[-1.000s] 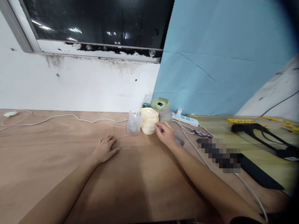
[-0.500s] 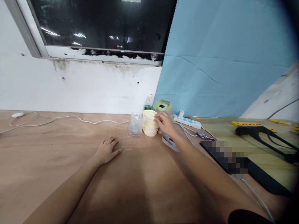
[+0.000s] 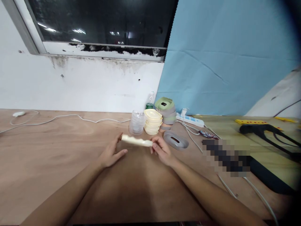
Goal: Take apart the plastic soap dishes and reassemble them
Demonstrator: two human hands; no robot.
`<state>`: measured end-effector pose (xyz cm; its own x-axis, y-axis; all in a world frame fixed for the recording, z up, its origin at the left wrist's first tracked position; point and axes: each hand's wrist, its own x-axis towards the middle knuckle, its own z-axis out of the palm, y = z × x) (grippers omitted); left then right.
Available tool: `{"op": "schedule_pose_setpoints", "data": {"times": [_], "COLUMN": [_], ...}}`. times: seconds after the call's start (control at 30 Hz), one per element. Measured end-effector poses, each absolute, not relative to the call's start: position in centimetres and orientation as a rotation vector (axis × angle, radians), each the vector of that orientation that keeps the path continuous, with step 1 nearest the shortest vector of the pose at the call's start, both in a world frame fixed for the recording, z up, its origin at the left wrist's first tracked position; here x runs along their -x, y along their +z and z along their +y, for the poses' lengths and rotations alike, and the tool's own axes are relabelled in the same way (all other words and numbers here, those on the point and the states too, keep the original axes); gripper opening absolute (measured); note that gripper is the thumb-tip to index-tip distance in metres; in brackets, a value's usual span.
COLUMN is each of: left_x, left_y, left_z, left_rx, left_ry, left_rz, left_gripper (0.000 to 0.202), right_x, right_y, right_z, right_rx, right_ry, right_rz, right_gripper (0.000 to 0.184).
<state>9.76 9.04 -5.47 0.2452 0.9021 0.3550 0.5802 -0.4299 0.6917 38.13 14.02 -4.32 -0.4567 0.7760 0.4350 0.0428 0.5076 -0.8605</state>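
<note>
A flat cream-yellow lid (image 3: 137, 141) hangs just above the wooden table (image 3: 58, 150), held between both my hands. My left hand (image 3: 111, 153) pinches its left end with fingertips, palm near the table. My right hand (image 3: 160, 149) grips its right end. Behind them stands a stack of the same cream lids (image 3: 152, 121), with a stack of clear plastic cups (image 3: 136, 122) to its left. A stack of green and grey lids (image 3: 166, 111) stands to the right. One grey lid (image 3: 176, 140) lies flat near my right hand.
A white power strip (image 3: 190, 120) and white cables (image 3: 70, 118) run along the back of the table. A bottle with a green label (image 3: 149, 103) stands by the wall. A black tool (image 3: 270, 133), yellow parts (image 3: 249, 121) and a dark flat object (image 3: 265, 175) lie at the right.
My right hand took one cream lid off the stack and brought it towards me. My left hand lifted from the table and took hold of the lid's other end.
</note>
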Motion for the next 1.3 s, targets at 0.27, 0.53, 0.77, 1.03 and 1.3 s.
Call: {"op": "schedule_pose_setpoints", "data": {"times": [0.27, 0.53, 0.77, 1.03, 1.3], "left_x": [-10.9, -11.3, -11.2, -10.9, -10.8], "left_y": [-5.3, -5.5, -6.1, -5.6, -4.8], "left_z": [9.0, 10.1, 10.1, 10.0, 9.8], "left_rx": [-2.056, -2.086, -2.223, -2.251, -2.466], "left_ry": [0.990, 0.845, 0.618, 0.598, 0.585], "left_rz": [1.449, 1.553, 1.697, 1.632, 1.410], "left_gripper": [0.049, 0.047, 0.040, 0.047, 0.079], "right_x": [-35.9, -37.1, -37.0, -38.9, -48.3], "right_y": [-7.2, -6.3, -5.9, -4.9, -1.9], "right_z": [14.2, 14.2, 14.9, 14.8, 18.4], "right_rx": [0.908, 1.155, 1.311, 1.301, 1.743], "right_ry": [1.633, 0.925, 0.609, 0.455, -0.047], "right_rz": [-1.577, -2.024, -2.293, -2.219, -1.913], "right_gripper": [0.047, 0.041, 0.027, 0.036, 0.055]}}
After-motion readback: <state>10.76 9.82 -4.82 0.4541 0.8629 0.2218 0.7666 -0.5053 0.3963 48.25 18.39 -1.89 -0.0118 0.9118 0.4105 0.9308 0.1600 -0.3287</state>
